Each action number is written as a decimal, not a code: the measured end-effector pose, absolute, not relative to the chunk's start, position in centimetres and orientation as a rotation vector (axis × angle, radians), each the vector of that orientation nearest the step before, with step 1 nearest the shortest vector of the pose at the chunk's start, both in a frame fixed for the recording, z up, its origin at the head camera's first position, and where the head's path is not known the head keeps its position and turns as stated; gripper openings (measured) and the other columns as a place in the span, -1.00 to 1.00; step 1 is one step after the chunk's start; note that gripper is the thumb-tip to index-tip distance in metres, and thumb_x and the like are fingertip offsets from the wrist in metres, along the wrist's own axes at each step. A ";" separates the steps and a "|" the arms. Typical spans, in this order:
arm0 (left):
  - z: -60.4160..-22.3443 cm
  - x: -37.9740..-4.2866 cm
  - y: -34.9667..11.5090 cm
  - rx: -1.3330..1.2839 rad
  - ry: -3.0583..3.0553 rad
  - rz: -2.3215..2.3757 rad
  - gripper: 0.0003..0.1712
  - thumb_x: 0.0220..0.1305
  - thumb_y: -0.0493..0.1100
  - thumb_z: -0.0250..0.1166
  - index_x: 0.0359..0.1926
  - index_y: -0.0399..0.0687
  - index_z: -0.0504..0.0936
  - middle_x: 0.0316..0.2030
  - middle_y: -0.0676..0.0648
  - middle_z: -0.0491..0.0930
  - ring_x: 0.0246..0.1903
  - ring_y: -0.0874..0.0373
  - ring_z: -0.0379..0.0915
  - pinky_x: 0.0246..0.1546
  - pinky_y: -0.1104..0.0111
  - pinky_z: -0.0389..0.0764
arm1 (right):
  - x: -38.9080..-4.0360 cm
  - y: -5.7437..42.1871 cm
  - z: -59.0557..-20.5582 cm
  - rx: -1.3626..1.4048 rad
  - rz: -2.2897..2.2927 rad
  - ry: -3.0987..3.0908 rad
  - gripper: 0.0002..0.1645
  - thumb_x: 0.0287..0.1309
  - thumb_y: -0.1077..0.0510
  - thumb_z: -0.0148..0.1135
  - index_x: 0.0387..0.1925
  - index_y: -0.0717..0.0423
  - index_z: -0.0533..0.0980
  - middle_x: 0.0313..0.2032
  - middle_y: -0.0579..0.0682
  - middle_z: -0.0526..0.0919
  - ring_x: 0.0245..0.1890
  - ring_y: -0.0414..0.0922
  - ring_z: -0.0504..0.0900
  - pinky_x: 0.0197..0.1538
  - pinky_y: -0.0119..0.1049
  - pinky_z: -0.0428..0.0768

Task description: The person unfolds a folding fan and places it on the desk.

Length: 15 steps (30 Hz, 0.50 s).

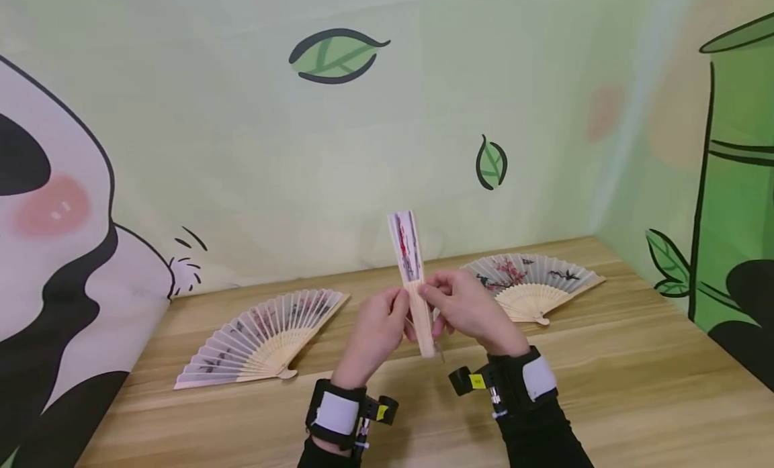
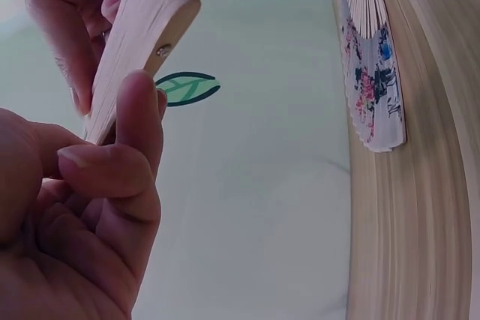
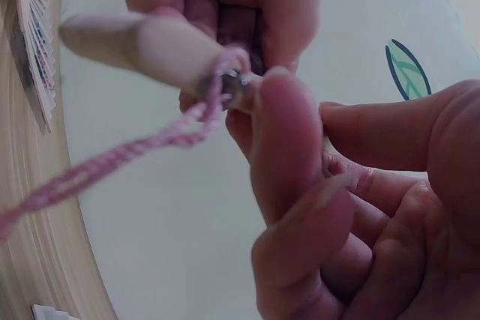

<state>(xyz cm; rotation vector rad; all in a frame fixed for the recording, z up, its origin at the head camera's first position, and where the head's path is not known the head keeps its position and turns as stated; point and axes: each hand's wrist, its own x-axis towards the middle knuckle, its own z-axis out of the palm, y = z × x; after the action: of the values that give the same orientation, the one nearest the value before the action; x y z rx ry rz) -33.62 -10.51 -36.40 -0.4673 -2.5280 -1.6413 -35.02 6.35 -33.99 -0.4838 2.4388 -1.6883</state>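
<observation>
A nearly folded hand fan [image 1: 406, 250] stands upright over the table, its pale printed strip at the top and its bare wooden ribs below. The left hand [image 1: 377, 327] pinches it from the left with thumb and fingers, while the right hand [image 1: 474, 307] pinches the opposite side. In the left wrist view, a metal rivet [image 2: 163, 51] shows near the rounded end of the fan's wooden guard [image 2: 139, 31]. From that rivet end a pink cord [image 3: 124, 157] hangs in the right wrist view. Parts of the ribs are hidden behind the fingers.
On the wooden table [image 1: 653, 360] lie two spread fans: one to the left [image 1: 266, 337], the other [image 1: 535, 287] behind the right hand and partly covered by it. A printed cloth backdrop [image 1: 242, 159] with leaves and a panda rises along the table's back edge.
</observation>
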 end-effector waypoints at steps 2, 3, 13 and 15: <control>-36.5 -33.6 -10.5 -0.455 -2.534 -1.635 -0.61 0.55 -0.14 -0.08 -0.30 -0.22 0.60 -0.66 -0.05 0.52 -0.72 0.13 0.44 -0.79 0.42 0.26 | -34.9 6.2 -34.0 -0.467 -1.689 2.448 -0.78 0.42 0.16 0.09 -0.13 0.25 0.57 -0.49 0.07 0.65 -0.67 0.06 0.61 -0.65 -0.36 0.45; -36.5 -33.6 -10.5 -0.454 -2.536 -1.625 -0.61 0.55 -0.14 -0.08 -0.31 -0.22 0.60 -0.67 -0.05 0.52 -0.72 0.13 0.44 -0.80 0.42 0.26 | -34.9 6.2 -34.0 -0.460 -1.692 2.452 -0.78 0.42 0.16 0.09 -0.14 0.24 0.57 -0.50 0.07 0.65 -0.66 0.09 0.61 -0.65 -0.36 0.45; -36.3 -33.6 -10.7 -0.422 -2.535 -1.629 -0.62 0.54 -0.15 -0.09 -0.30 -0.22 0.59 -0.68 -0.07 0.53 -0.78 0.17 0.33 -0.82 0.42 0.24 | -34.7 5.4 -33.8 -0.446 -1.657 2.563 -0.76 0.41 0.17 0.10 -0.19 0.28 0.58 -0.61 0.05 0.59 -0.74 -0.05 0.56 -0.66 -0.34 0.49; -36.3 -33.6 -10.8 -0.406 -2.536 -1.646 -0.67 0.51 -0.18 -0.05 -0.27 -0.23 0.60 -0.66 -0.07 0.54 -0.77 0.16 0.34 -0.82 0.43 0.24 | -34.7 5.2 -33.9 -0.437 -1.639 2.601 -0.77 0.40 0.17 0.11 -0.21 0.27 0.59 -0.62 0.04 0.58 -0.74 -0.06 0.56 -0.66 -0.33 0.50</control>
<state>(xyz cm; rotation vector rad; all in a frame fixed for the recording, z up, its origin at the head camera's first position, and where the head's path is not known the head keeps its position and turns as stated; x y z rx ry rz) -33.60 -10.84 -36.25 -0.4057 -2.5363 -1.6463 -34.70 5.25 -33.86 -0.4374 2.6006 -1.6392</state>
